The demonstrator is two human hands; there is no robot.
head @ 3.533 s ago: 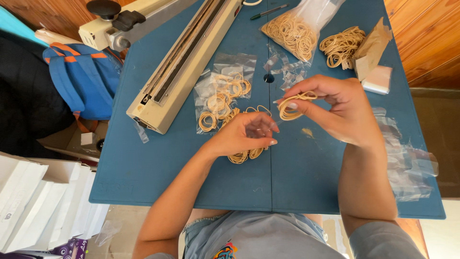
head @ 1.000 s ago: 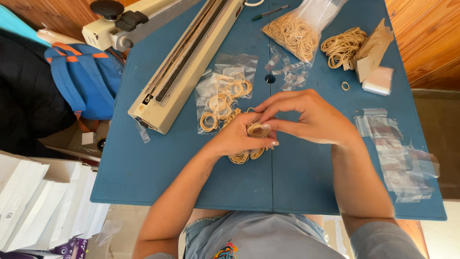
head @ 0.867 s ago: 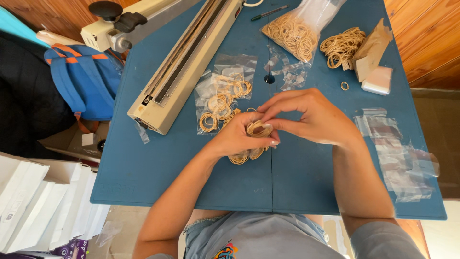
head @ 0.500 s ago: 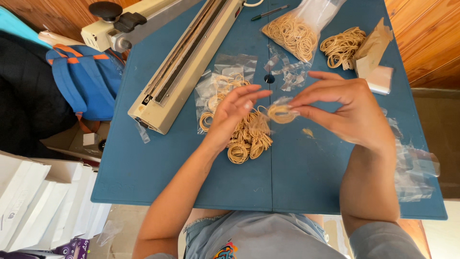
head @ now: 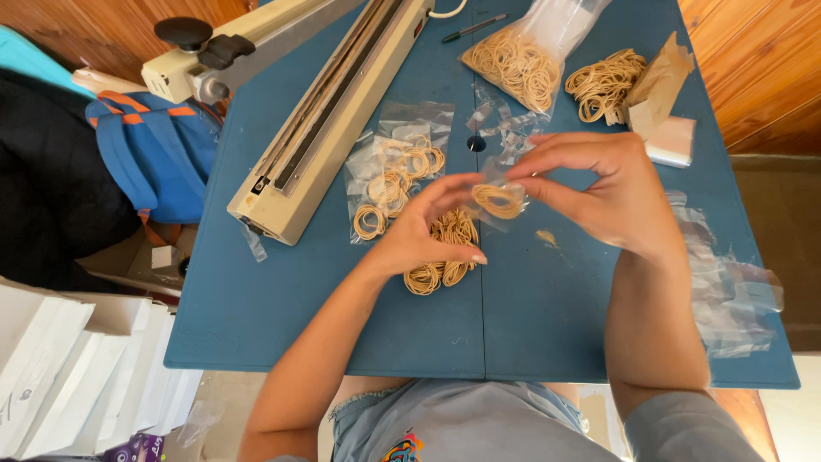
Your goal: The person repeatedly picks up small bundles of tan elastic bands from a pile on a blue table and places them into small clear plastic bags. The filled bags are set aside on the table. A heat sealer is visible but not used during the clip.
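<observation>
I am resting my left hand [head: 419, 235] over a loose heap of tan rubber bands [head: 440, 257] on the blue table [head: 282, 308], fingers partly curled, thumb lying across the heap. Just beyond, my right hand [head: 611, 192] is pinching a small clear plastic bag [head: 499, 201] holding coiled bands, lifted just above the table; the left fingertips are reaching its edge. Farther out are lying filled flat bags [head: 398, 167], a long cream heat sealer [head: 329, 115], and a big glossy bag of bands [head: 522, 60].
</observation>
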